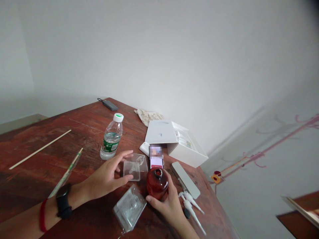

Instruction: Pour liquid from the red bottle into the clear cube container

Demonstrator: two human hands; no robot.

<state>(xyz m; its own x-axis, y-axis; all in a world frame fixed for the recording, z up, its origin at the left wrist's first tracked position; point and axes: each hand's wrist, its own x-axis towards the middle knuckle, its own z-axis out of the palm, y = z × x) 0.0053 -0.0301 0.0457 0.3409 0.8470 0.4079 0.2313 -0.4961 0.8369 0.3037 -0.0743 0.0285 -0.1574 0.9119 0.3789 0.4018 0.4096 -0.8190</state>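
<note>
My right hand (170, 202) is wrapped round a dark red-brown glass bottle (157, 186) with a short, uncapped neck. To its left, my left hand (114, 171) is spread, thumb and fingers apart, at the edge of a clear plastic box (141, 166); whether it touches the box I cannot tell. Nearer to me lies a second clear plastic box (131, 209), tilted on the table. Right of the bottle are white pump heads (190, 207) with long tubes and a small black cap (186, 213). Behind the bottle is a phone (156, 162) with a lit screen.
A water bottle (111, 137) with a white cap stands left of the boxes. An open white carton (186, 152), a grey flat case (185, 179) and a cloth (148, 116) lie near the wall. One loose chopstick (40, 149) and wrapped chopsticks (66, 174) lie left.
</note>
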